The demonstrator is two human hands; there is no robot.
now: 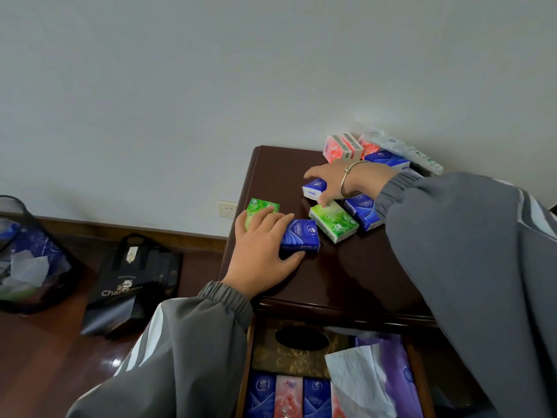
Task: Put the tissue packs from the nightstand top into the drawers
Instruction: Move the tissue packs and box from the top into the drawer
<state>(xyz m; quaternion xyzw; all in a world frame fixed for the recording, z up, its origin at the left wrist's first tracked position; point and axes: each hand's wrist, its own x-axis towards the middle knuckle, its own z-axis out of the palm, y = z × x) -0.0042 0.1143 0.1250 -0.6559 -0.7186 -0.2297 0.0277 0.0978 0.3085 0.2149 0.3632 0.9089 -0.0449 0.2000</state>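
On the nightstand (346, 276), left hand (262, 251) spread across two packs; right hand (334, 182) pinches one blue pack (313, 188).

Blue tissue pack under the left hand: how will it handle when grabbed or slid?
The blue tissue pack is probably light and soft, likely denting under the left hand. Its glossy wrap may slide easily on the polished nightstand top. Flat and boxy, it should not roll.
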